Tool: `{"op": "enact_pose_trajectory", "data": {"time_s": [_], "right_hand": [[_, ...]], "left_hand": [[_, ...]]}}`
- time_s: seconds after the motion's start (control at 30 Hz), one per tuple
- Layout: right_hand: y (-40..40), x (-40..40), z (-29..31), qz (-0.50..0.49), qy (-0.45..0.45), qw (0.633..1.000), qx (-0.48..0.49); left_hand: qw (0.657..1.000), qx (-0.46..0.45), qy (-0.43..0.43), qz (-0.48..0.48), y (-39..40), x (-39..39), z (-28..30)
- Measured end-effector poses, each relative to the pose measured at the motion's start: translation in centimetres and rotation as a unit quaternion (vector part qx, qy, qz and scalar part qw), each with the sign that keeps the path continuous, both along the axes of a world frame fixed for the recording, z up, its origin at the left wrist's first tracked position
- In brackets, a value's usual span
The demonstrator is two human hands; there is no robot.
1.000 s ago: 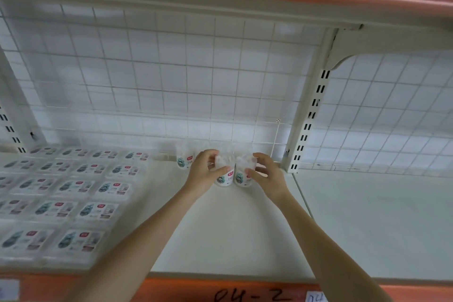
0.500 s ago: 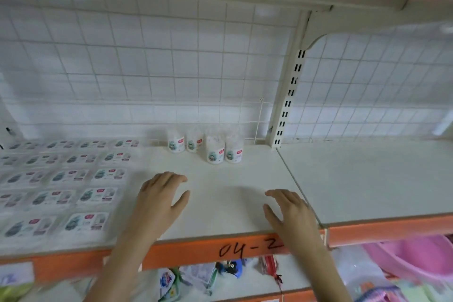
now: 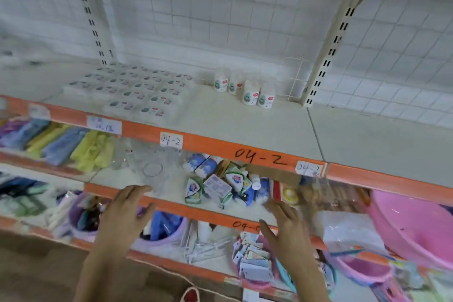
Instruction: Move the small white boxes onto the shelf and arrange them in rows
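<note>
Small white boxes (image 3: pixel 245 89) stand clustered on the shelf (image 3: pixel 245 127), hands away

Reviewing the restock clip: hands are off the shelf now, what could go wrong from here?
1. The four tubs stand in a tight cluster, the front two nearer the edge; a reach to the back ones could topple them.
2. Both hands, left and right, are empty and low; the flat boxes leave little room beside the tubs.

Whole frame smearing with motion blur, labels on the flat white boxes (image 3: pixel 137 91) at upper left blurring past reading, right hand (image 3: pixel 286 225) smearing at its fingertips, pink basin (image 3: pixel 414 225) running off the right edge, both forearms leaving the bottom edge.
</note>
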State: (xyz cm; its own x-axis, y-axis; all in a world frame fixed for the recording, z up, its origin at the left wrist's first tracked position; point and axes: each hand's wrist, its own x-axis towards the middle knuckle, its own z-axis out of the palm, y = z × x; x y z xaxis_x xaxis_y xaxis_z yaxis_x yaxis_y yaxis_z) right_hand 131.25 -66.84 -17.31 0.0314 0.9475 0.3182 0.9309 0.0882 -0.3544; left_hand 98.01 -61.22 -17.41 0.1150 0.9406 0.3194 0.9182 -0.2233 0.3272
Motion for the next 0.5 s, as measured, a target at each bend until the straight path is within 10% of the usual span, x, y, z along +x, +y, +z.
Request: {"op": "enact_pose_trajectory", "data": {"time_s": [0.5], "right_hand": [[-0.7,-19.6,0.6,0.299,0.015,0.950,-0.090]], "left_hand": [[0.955,-0.068,-0.052,0.284,-21.1,-16.6,0.3]]}}
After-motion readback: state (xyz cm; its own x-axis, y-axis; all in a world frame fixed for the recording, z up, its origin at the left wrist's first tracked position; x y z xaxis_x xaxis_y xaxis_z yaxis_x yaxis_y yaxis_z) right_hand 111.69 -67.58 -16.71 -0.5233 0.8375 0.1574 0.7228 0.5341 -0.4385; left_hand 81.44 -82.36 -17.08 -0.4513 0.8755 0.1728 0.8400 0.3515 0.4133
